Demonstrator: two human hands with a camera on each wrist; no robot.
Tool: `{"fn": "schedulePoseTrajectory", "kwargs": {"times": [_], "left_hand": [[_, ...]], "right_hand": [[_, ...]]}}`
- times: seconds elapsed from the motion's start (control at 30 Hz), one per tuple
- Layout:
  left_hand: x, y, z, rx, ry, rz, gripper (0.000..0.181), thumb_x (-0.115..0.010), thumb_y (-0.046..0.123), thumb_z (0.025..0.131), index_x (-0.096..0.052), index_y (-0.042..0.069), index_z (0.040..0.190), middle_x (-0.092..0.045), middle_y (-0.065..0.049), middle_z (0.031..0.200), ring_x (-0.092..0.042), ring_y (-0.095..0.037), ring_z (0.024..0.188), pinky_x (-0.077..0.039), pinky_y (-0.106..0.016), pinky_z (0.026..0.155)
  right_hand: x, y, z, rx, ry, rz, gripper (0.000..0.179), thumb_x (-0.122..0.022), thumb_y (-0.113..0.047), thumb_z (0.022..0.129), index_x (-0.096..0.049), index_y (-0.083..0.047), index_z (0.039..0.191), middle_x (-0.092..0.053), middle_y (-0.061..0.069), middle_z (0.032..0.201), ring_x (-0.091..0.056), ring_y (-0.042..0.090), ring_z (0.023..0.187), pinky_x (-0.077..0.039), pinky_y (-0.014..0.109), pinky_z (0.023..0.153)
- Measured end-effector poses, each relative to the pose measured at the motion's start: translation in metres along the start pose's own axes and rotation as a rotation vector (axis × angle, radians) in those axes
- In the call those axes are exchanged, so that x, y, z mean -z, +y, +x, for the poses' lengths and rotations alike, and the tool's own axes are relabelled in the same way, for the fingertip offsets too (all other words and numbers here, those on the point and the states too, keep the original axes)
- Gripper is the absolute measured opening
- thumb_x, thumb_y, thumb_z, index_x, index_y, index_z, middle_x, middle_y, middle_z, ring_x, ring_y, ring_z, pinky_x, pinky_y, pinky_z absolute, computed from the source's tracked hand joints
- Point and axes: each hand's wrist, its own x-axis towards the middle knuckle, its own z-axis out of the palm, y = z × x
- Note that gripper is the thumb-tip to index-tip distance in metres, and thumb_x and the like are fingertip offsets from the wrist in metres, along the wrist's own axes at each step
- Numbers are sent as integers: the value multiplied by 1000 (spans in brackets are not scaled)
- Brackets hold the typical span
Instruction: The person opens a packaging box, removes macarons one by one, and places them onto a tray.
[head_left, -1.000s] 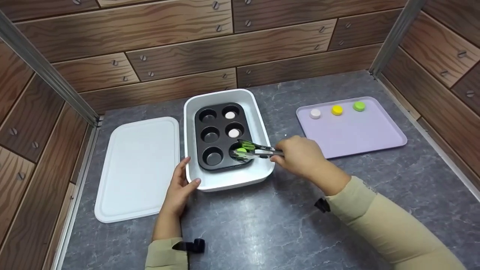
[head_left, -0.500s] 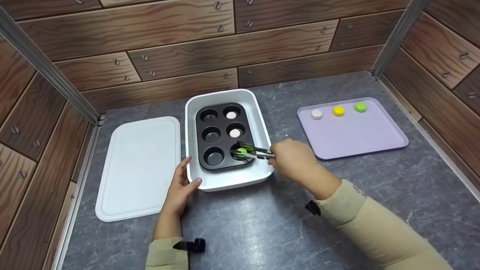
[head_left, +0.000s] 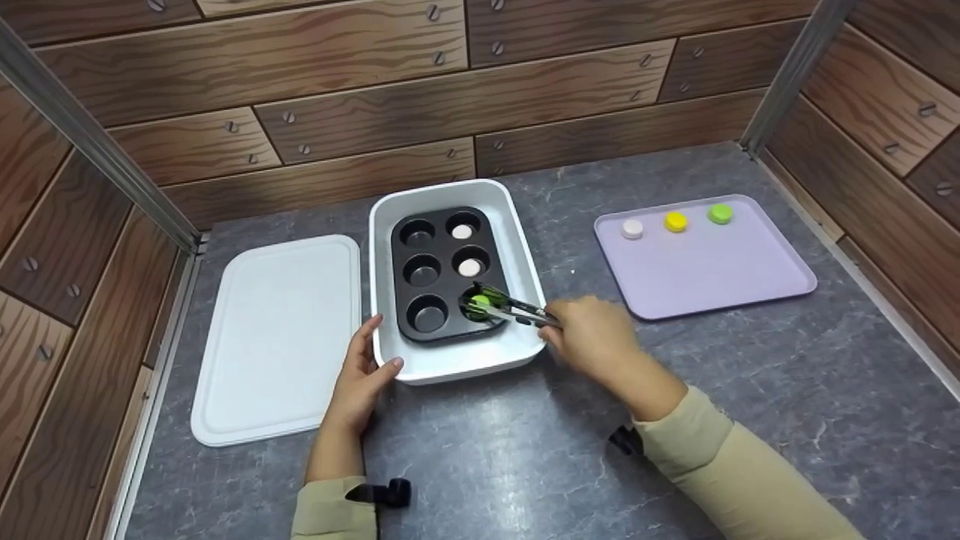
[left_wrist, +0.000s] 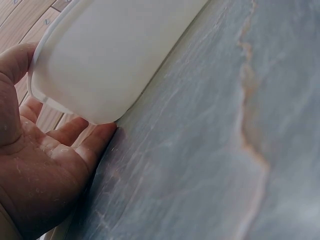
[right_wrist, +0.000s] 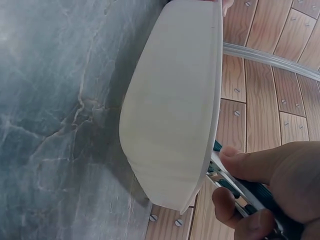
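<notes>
My right hand (head_left: 596, 337) holds black-and-silver tongs (head_left: 517, 316) that reach over the right rim of a white tub (head_left: 465, 369). Inside the tub lies a black muffin pan (head_left: 448, 283). The tong heads surround a green round piece, like a small macaron (head_left: 480, 301), within the pan's near right cup. Two white round pieces, one at the far right (head_left: 461, 232) and one in the middle right cup (head_left: 469, 268), sit behind it. At the tub's near left corner my left hand (head_left: 360, 379) grips, thumb at the rim, other fingers along the outer wall (left_wrist: 100, 65).
A white lid (head_left: 281, 337) lies flat left of the tub. To the right, a purple tray (head_left: 705, 270) carries a white piece (head_left: 632, 229), a yellow piece (head_left: 676, 222) and a green piece (head_left: 720, 214). Wood-patterned walls (head_left: 360, 112) enclose the grey marbled table (head_left: 465, 465).
The tongs and right hand first shifted slightly left, then slightly right and nearer. The green piece stays in the near right cup between the tong heads. The left hand holds its place.
</notes>
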Motion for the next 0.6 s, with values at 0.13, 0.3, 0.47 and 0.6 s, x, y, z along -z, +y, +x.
{"fn": "schedulePoseTrajectory", "kwargs": {"times": [0.13, 0.3, 0.47, 0.6], "left_hand": [[1, 0, 0, -12, -12, -18, 82, -65, -7, 93, -26, 3, 165, -24, -30, 169, -36, -45, 151, -49, -23, 104], [1, -1, 1, -18, -13, -11, 82, -66, -7, 93, -26, 2, 164, -25, -30, 169, -36, -45, 150, -48, -24, 106], [1, -2, 1, -32, -24, -32, 82, -65, -8, 93, -26, 1, 164, -24, -30, 169, -35, -45, 150, -48, -25, 106], [2, -3, 0, -37, -29, -52, 82, -64, -10, 92, -25, 0, 164, -24, -31, 168, -36, -45, 149, -50, -23, 104]], "right_hand": [[-2, 2, -3, 30, 42, 14, 19, -82, -27, 90, -73, -10, 92, -73, 14, 77, -69, 42, 69, -54, 56, 57], [-2, 3, -7, 39, 61, 22, 19, -82, -26, 90, -72, -10, 90, -70, 14, 73, -68, 42, 66, -53, 55, 55], [2, 2, -11, 41, 108, 29, 18, -83, -26, 90, -74, -11, 94, -68, 13, 71, -67, 43, 64, -51, 55, 51], [7, 1, -14, 49, 152, 59, 20, -85, -25, 89, -79, -11, 103, -75, 13, 79, -70, 44, 69, -53, 57, 52]]}}
